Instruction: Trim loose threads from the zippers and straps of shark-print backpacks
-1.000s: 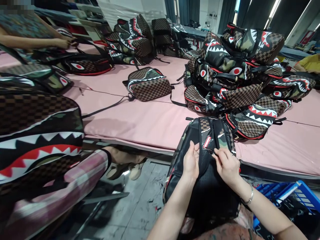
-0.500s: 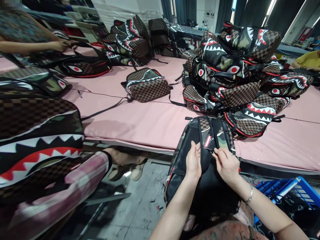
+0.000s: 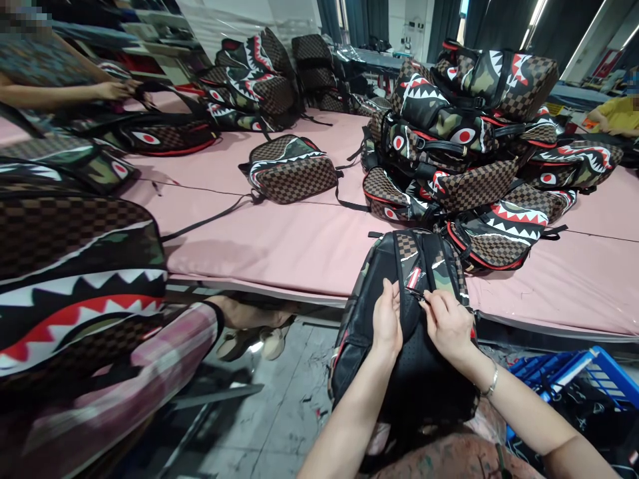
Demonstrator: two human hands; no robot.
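A black-backed backpack (image 3: 424, 386) leans up against the table edge in front of me, its padded back and shoulder straps towards me. My left hand (image 3: 387, 320) is closed around the edge of a shoulder strap (image 3: 410, 314), thumb up, with some fingers hidden behind it. On that strap sits a small red-and-white label (image 3: 414, 277). In a pinch, my right hand (image 3: 449, 322) holds a small dark pointed tool (image 3: 415, 292), its tip at the strap just below the label; its exact kind is too small to make out.
Shark-mouth checkered backpacks (image 3: 469, 140) are piled on the pink table (image 3: 259, 246). A single backpack (image 3: 293, 169) lies mid-table. At left, another large backpack (image 3: 74, 266) rests on a seated person's lap. A blue crate (image 3: 594, 372) stands at lower right. A co-worker's hands (image 3: 117, 90) handle a strap.
My right hand has shifted slightly left and up, bringing the dark tool's tip across the strap under the label. My left hand keeps its grip. The co-worker's hands at left have moved a little.
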